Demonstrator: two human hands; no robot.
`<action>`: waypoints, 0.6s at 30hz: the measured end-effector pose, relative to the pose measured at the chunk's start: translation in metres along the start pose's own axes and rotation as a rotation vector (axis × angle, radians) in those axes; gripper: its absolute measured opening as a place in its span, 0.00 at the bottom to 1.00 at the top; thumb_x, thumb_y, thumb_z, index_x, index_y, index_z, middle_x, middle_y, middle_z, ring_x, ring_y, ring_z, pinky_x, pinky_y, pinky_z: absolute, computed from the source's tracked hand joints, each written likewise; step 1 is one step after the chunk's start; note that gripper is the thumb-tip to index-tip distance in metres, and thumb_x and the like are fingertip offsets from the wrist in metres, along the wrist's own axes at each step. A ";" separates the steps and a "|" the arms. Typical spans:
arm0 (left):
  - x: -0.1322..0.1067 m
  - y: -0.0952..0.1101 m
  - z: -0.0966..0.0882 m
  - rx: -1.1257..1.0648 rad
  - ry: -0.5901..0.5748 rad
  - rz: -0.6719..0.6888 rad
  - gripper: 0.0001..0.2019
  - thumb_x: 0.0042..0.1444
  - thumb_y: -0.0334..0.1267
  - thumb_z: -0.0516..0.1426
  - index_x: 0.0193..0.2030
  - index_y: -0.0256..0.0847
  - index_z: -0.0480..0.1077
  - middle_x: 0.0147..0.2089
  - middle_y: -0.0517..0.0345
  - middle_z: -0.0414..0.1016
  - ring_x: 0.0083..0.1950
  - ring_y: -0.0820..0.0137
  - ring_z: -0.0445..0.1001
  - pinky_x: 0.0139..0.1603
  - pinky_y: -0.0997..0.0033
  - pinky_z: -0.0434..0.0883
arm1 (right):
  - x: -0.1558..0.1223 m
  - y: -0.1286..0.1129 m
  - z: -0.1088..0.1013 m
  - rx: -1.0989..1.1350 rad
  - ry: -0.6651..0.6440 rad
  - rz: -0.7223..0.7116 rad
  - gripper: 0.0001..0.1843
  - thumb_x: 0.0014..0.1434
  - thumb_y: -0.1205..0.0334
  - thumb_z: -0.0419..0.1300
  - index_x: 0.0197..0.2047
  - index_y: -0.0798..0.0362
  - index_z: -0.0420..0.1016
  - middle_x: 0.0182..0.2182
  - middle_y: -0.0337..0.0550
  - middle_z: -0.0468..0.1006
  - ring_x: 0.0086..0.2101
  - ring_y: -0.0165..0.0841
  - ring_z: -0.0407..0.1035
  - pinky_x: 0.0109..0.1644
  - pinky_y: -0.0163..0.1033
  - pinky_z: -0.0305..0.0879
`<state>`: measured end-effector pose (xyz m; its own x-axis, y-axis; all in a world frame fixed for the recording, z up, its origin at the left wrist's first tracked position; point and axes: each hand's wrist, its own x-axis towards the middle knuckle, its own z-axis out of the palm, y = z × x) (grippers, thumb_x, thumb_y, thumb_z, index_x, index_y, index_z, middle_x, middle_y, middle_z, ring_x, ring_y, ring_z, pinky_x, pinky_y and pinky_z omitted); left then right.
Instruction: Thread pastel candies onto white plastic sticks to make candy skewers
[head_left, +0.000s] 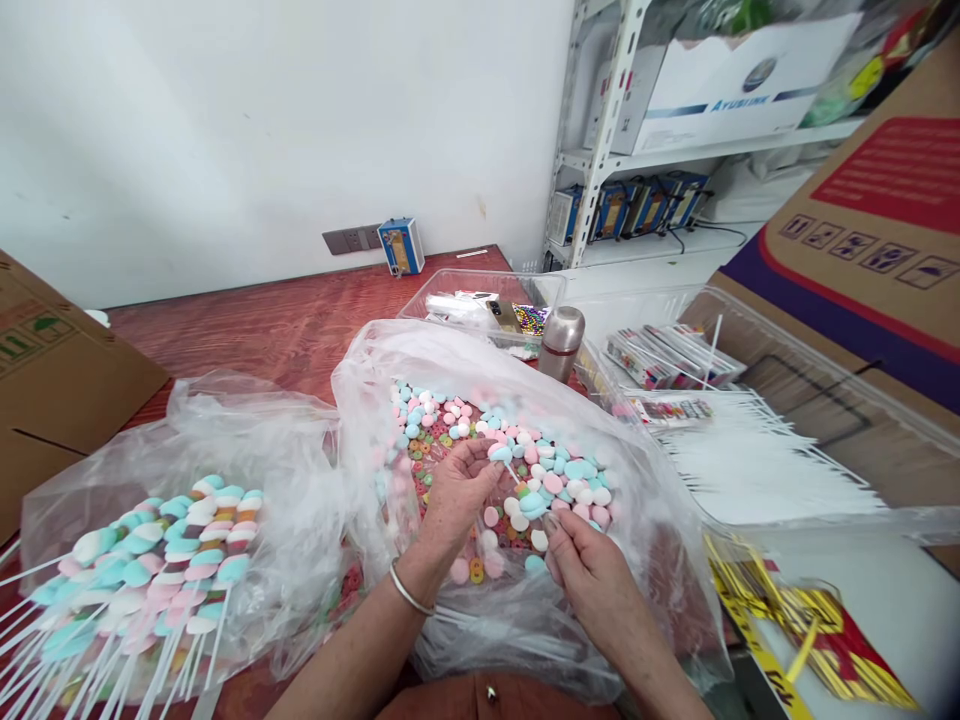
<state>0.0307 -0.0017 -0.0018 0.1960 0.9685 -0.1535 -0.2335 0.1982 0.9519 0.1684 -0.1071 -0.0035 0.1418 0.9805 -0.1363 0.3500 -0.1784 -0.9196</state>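
Landmark: the large clear plastic bag [405, 345], open, its film bunched around the working spot. Left of it, a second bag [289, 450] with a heap of loaded skewers [157, 560], sticks fanned towards the wearer. Behind it, a steel flask [562, 340] and a clear bin [487, 285]; right, a clear tray [825, 522] of white sticks [757, 460]; nearer right, yellow-and-red packaging [825, 640]. Cartons flank both sides. Over the bag's contents, a marshmallow skewer [532, 503]: pale blue marshmallow low down, gummy colour above, white stick tip bare. Left hand [457, 490] pinches a blue-and-white marshmallow [499, 453] at that tip; whether threaded, cannot tell. Right hand [585, 560] pinches the skewer's lower end, exact grip hidden. Inside the bag, loose pink, white and blue marshmallows, gummy rings [476, 571]. Beneath it, a reddish wooden table [247, 320]; beyond, white wall, metal shelving [600, 150] behind right.
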 end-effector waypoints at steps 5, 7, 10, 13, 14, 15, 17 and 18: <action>-0.001 -0.003 -0.002 0.089 -0.058 0.063 0.13 0.51 0.38 0.64 0.44 0.39 0.71 0.34 0.56 0.79 0.33 0.69 0.78 0.33 0.71 0.75 | 0.000 0.000 0.004 0.065 -0.008 0.052 0.17 0.65 0.49 0.47 0.27 0.47 0.57 0.18 0.30 0.60 0.18 0.28 0.53 0.22 0.34 0.49; -0.002 -0.006 -0.003 0.132 -0.081 0.101 0.13 0.53 0.38 0.63 0.44 0.39 0.71 0.37 0.54 0.80 0.36 0.68 0.79 0.35 0.71 0.75 | 0.000 0.000 0.007 0.107 -0.011 0.077 0.17 0.65 0.48 0.47 0.28 0.47 0.57 0.17 0.29 0.59 0.17 0.27 0.51 0.20 0.33 0.47; -0.003 -0.010 -0.003 0.189 -0.095 0.149 0.12 0.54 0.37 0.61 0.45 0.40 0.71 0.37 0.54 0.79 0.36 0.67 0.78 0.35 0.70 0.76 | 0.001 0.001 0.012 0.165 -0.003 0.090 0.17 0.65 0.48 0.47 0.28 0.47 0.58 0.17 0.28 0.59 0.15 0.26 0.49 0.19 0.33 0.45; -0.005 -0.013 -0.001 0.265 -0.085 0.190 0.11 0.55 0.36 0.60 0.46 0.41 0.72 0.36 0.54 0.79 0.36 0.68 0.77 0.36 0.69 0.75 | 0.003 0.002 0.015 0.202 0.000 0.088 0.17 0.65 0.48 0.47 0.28 0.47 0.58 0.16 0.28 0.58 0.15 0.26 0.48 0.19 0.33 0.44; -0.006 -0.014 -0.001 0.291 -0.077 0.205 0.11 0.55 0.35 0.59 0.46 0.41 0.73 0.38 0.53 0.79 0.37 0.67 0.77 0.38 0.69 0.75 | 0.003 0.002 0.016 0.213 0.002 0.088 0.17 0.64 0.48 0.47 0.28 0.47 0.58 0.16 0.28 0.57 0.15 0.26 0.48 0.19 0.33 0.44; -0.007 -0.015 0.000 0.318 -0.068 0.221 0.11 0.55 0.35 0.59 0.46 0.41 0.73 0.40 0.52 0.79 0.39 0.67 0.77 0.39 0.68 0.74 | 0.004 0.003 0.017 0.224 0.005 0.088 0.17 0.64 0.48 0.47 0.28 0.47 0.58 0.15 0.28 0.57 0.15 0.26 0.48 0.19 0.33 0.44; -0.009 -0.015 0.001 0.369 -0.055 0.263 0.11 0.56 0.34 0.59 0.46 0.42 0.74 0.43 0.51 0.78 0.42 0.66 0.77 0.42 0.67 0.74 | 0.004 0.004 0.019 0.237 0.022 0.085 0.17 0.64 0.48 0.47 0.28 0.47 0.58 0.15 0.28 0.57 0.15 0.26 0.47 0.19 0.33 0.45; -0.010 -0.015 0.001 0.392 -0.054 0.285 0.11 0.56 0.34 0.58 0.46 0.42 0.75 0.43 0.51 0.78 0.42 0.65 0.76 0.43 0.67 0.73 | 0.004 0.006 0.020 0.235 0.037 0.080 0.17 0.64 0.47 0.47 0.28 0.48 0.59 0.15 0.28 0.57 0.15 0.26 0.48 0.19 0.33 0.45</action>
<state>0.0332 -0.0143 -0.0138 0.2281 0.9647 0.1318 0.0892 -0.1555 0.9838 0.1524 -0.1027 -0.0166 0.1957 0.9595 -0.2028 0.1115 -0.2272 -0.9674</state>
